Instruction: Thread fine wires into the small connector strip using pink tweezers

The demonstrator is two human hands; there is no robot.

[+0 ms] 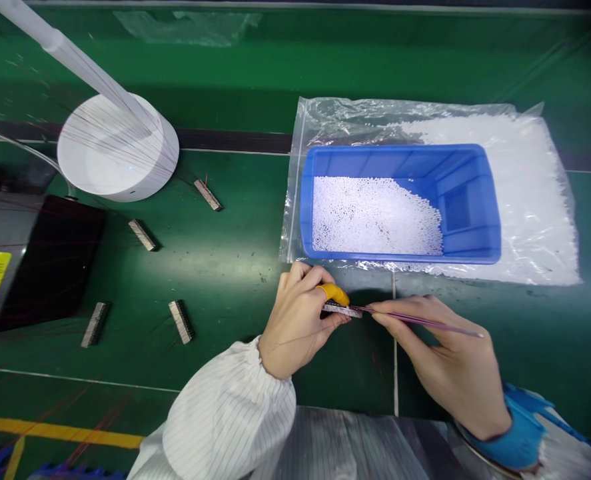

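Between thumb and fingers, my left hand (300, 317) grips a small narrow connector block (342, 309) with a row of dark marks along it. A yellow finger cot (336, 293) covers one of its fingers. My right hand (445, 357) is closed in a pinch on thin pinkish tweezers (425, 321), whose tip is at the right end of the block. Whether the tip holds anything is too small to make out. Just beyond both hands stands a blue bin (470, 250) partly filled with tiny white pieces (370, 220).
A clear bag of white pieces (535, 200) lies under and right of the bin. Several similar blocks, one a pale block (180, 321), lie at left. A white lamp (118, 150) and a black device (50, 260) stand there; thin wires cross the left side.
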